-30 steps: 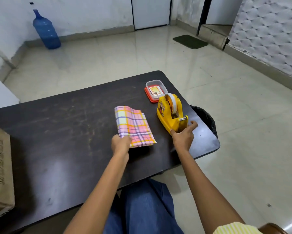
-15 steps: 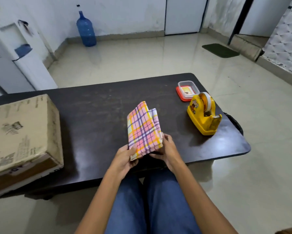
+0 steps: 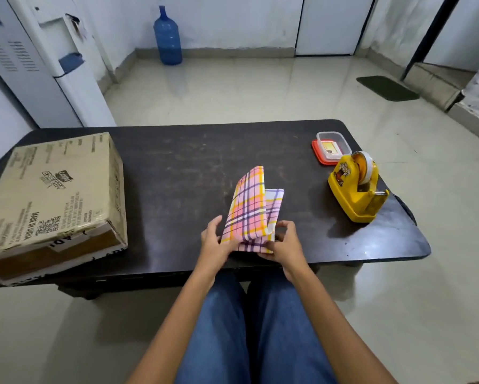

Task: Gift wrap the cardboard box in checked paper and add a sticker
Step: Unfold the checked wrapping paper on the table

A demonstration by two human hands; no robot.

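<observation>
Checked paper (image 3: 246, 206) wider open over table (image 3: 177, 167)

Illum. diffuse, moderately bright, from overhead; pale glare streaks on floor (image 3: 232, 87). Cardboard box (image 3: 52, 189) and tape dispenser (image 3: 357, 195) cast 2 soft shadows on table (image 3: 177, 167) toward camera. Wide-angle distortion bows frame edges; detail slightly soft, esp. at corners.
</observation>
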